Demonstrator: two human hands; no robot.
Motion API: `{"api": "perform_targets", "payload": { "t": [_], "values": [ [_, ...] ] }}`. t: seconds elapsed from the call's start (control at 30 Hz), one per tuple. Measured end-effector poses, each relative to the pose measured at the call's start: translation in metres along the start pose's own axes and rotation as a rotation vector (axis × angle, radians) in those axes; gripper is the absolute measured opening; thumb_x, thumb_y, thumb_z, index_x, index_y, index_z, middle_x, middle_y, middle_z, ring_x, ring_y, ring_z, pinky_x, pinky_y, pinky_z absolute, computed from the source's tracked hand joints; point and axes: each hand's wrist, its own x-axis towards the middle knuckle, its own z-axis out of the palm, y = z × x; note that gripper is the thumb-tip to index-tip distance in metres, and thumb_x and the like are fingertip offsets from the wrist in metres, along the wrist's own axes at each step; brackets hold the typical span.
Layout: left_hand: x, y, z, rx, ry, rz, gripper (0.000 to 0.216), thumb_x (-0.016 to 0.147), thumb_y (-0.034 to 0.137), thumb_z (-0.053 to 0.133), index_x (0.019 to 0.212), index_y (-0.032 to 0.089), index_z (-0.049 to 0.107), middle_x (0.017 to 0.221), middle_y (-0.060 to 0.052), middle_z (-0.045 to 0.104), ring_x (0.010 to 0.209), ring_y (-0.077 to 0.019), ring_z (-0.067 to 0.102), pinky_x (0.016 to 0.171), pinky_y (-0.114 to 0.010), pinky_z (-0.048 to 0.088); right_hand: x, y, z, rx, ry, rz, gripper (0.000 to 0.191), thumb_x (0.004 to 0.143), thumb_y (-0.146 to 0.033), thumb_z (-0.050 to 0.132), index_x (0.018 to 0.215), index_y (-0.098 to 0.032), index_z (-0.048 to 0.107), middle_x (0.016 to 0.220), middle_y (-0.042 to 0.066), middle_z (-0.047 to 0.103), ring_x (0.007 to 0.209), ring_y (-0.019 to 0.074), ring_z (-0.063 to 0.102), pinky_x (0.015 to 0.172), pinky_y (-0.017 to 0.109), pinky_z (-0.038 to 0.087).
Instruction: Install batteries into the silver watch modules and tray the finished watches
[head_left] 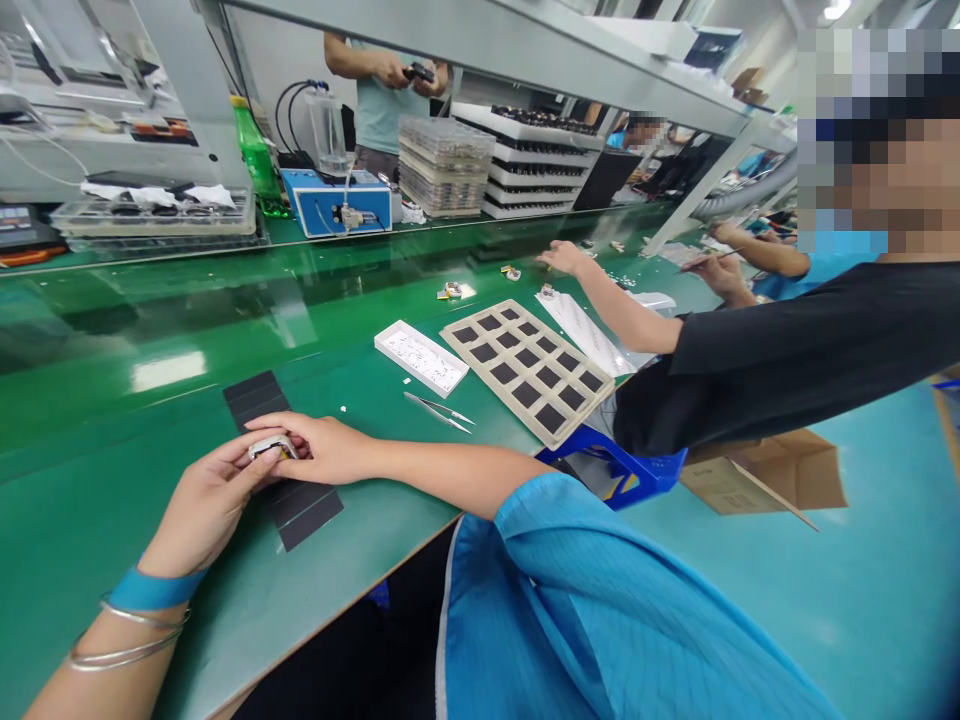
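Both hands meet over the green desk (112,400) at about 7 o'clock in the view. The left hand (210,505), with a blue wristband and two thin bangles, and the right hand (322,450) are together, their grip clamped on a small white-and-silver component (272,447) with a fleck of yellow; its exact kind is too small to tell. It is held just above a black segmented strip (255,395) lying under both hands. At 2 o'clock from the hands lie steel tweezers (439,412), with a few white bits nearby. Beyond them, a white tray (397,345) holds tiny parts, beside a beige tray (469,335) with dark square pockets. Farther off at 2 o'clock, a co-worker's hand (566,258) in a black sleeve reaches across the desk.
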Motion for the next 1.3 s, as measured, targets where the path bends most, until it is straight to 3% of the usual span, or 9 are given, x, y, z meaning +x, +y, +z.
{"api": "perform_targets", "payload": {
  "t": [0.2,0.37,0.73,0.93,1.03,1.13,1.3],
  "values": [
    [-0.001,0.004,0.003,-0.074,0.013,-0.058,0.053,0.053,0.042,0.091,0.097,0.017,0.075,0.103,-0.010,0.076,0.089,-0.0197,0.072,0.072,-0.021,0.059,0.001,0.004,0.001,0.098,0.039,0.015,0.066,0.086,-0.031,0.069,0.144,-0.022,0.041,0.123,0.007,0.066,0.105,0.0170,0.066,0.091,0.026,0.052],
    [-0.001,0.003,0.001,-0.083,0.008,-0.044,0.052,0.056,0.042,0.090,0.098,0.017,0.075,0.106,-0.011,0.076,0.090,-0.0227,0.072,0.069,-0.024,0.061,0.003,0.007,0.000,0.162,0.031,0.025,0.071,0.083,-0.028,0.072,0.145,-0.023,0.039,0.130,0.008,0.063,0.111,0.0167,0.066,0.097,0.027,0.051],
    [0.004,0.007,-0.006,-0.237,0.135,-0.093,0.055,0.046,0.039,0.095,0.093,0.018,0.075,0.094,-0.005,0.077,0.079,-0.0172,0.072,0.069,-0.022,0.063,0.005,0.009,-0.001,0.176,0.207,-0.009,0.069,0.083,-0.026,0.070,0.143,-0.020,0.037,0.133,0.013,0.057,0.119,0.0179,0.057,0.088,0.029,0.056],
    [0.005,0.011,-0.006,-0.339,0.213,-0.121,0.031,0.065,0.025,0.084,0.093,0.016,0.075,0.092,-0.004,0.077,0.080,-0.0159,0.072,0.072,-0.024,0.064,0.005,0.010,-0.003,0.163,0.255,0.011,0.066,0.083,-0.028,0.071,0.141,-0.018,0.040,0.130,0.013,0.058,0.117,0.0184,0.057,0.088,0.030,0.057],
    [0.004,0.014,-0.004,-0.374,0.263,-0.115,0.024,0.075,0.014,0.072,0.098,0.016,0.073,0.090,-0.004,0.076,0.081,-0.0146,0.072,0.074,-0.023,0.063,0.005,0.009,-0.004,0.155,0.265,0.006,0.064,0.083,-0.027,0.071,0.139,-0.018,0.042,0.129,0.013,0.058,0.118,0.0192,0.057,0.089,0.032,0.057],
    [0.005,0.014,-0.003,-0.396,0.303,-0.060,0.034,0.074,0.006,0.066,0.106,0.019,0.071,0.089,-0.003,0.076,0.084,-0.0140,0.072,0.082,-0.025,0.061,0.005,0.009,-0.005,0.131,0.267,0.015,0.062,0.084,-0.025,0.070,0.139,-0.018,0.041,0.130,0.013,0.058,0.117,0.0191,0.057,0.090,0.034,0.057],
    [0.012,0.003,-0.005,-0.339,0.371,0.097,0.058,0.068,0.000,0.066,0.123,0.020,0.066,0.092,-0.002,0.075,0.090,-0.0161,0.073,0.105,-0.042,0.050,0.008,0.014,-0.006,0.086,0.277,0.021,0.060,0.084,-0.025,0.069,0.137,-0.020,0.042,0.128,0.012,0.060,0.115,0.0188,0.058,0.089,0.033,0.057]
  ]
}}
